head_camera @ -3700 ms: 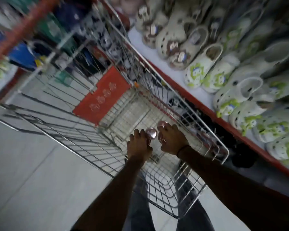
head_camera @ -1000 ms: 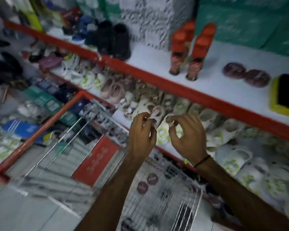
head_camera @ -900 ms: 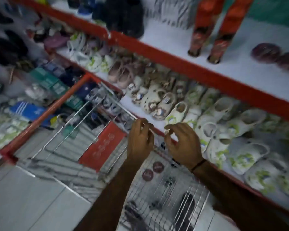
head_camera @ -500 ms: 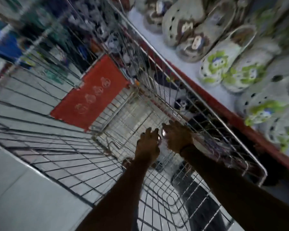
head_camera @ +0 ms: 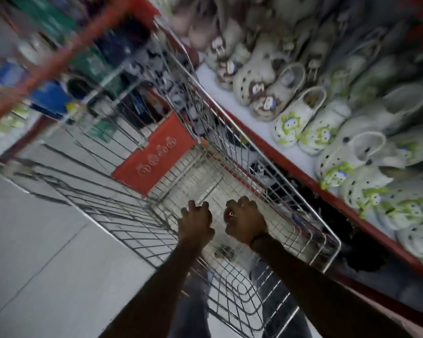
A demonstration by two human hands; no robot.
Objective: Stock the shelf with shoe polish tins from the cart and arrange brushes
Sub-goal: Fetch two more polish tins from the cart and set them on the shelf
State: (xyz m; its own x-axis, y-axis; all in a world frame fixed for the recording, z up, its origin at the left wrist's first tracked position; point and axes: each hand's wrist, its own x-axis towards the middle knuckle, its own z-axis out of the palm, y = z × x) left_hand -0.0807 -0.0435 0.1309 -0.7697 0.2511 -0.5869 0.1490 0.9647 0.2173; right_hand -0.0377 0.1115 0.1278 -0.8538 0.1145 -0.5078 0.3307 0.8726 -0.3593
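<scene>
Both of my hands reach down into the wire shopping cart [head_camera: 122,215], near its floor. My right hand [head_camera: 246,222] is curled around a small round shoe polish tin [head_camera: 230,215]; only a reddish, shiny sliver of it shows beside the thumb. My left hand [head_camera: 196,222] sits just to its left, knuckles up and fingers bent downward. Whatever lies under that palm is hidden. A small dark object [head_camera: 224,250] lies blurred on the cart floor below the hands. No brushes and no polish shelf are in view.
A red sign panel [head_camera: 156,154] hangs on the cart's far end. To the right runs a white shelf with a red edge [head_camera: 303,178], packed with white clogs [head_camera: 300,115] with green and brown figures. Grey floor tiles [head_camera: 34,252] lie to the left.
About a second ago my hands were raised in front of the shelves; the view has since swung down and both hands have gone into the cart. My right hand now grips a tin.
</scene>
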